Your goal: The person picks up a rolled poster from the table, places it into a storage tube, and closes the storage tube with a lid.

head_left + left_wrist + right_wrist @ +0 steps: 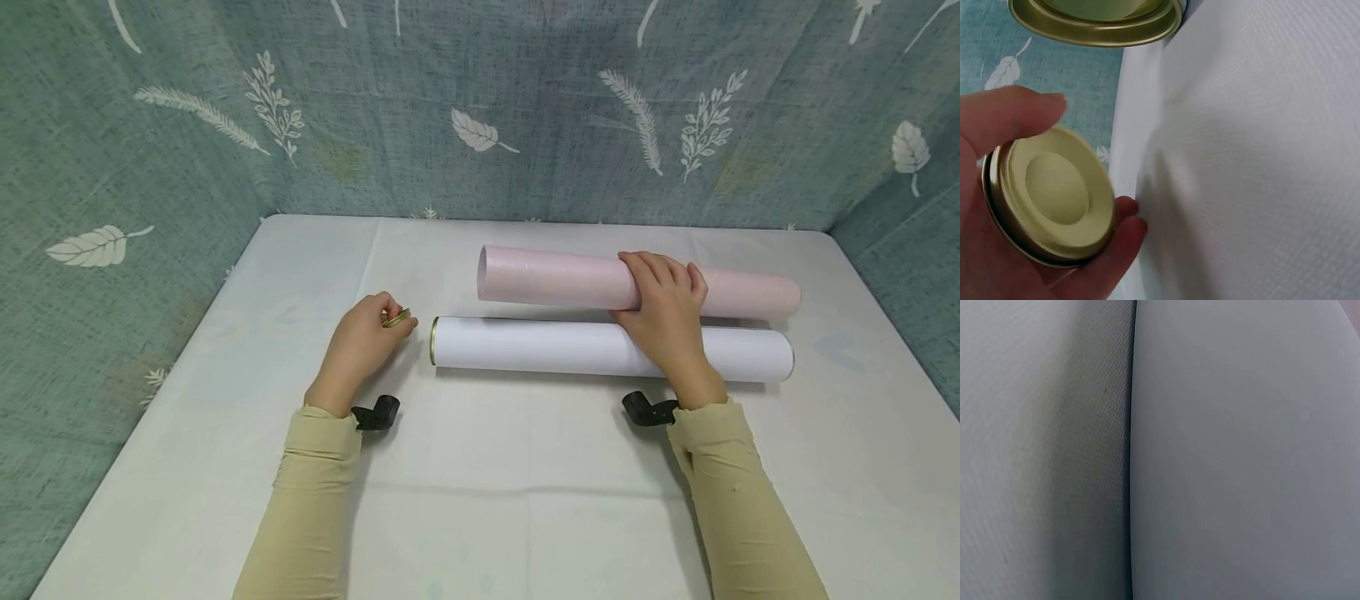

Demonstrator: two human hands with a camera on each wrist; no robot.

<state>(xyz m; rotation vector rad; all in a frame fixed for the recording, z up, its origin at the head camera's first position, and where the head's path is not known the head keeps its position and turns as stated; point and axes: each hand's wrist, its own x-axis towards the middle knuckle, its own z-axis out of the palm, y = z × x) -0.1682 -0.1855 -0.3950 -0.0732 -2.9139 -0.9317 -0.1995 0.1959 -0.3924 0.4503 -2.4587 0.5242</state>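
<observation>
A round gold metal lid (1057, 187) is held between the thumb and fingers of my left hand (365, 342), just left of the white tube. That white tube (525, 346) lies lengthwise on the table, its left end rimmed in gold (1097, 34). Behind it, a pink roll (555, 277) with an open left end is gripped around its middle by my right hand (667, 312). The right wrist view shows mostly the white tube's side (1241, 456), and the right fingers are out of that picture.
A white cloth (480, 517) covers the table. Green-blue fabric with white leaf prints (480, 100) hangs behind it and at both sides. Black wrist cameras (378, 412) sit at the sleeve cuffs.
</observation>
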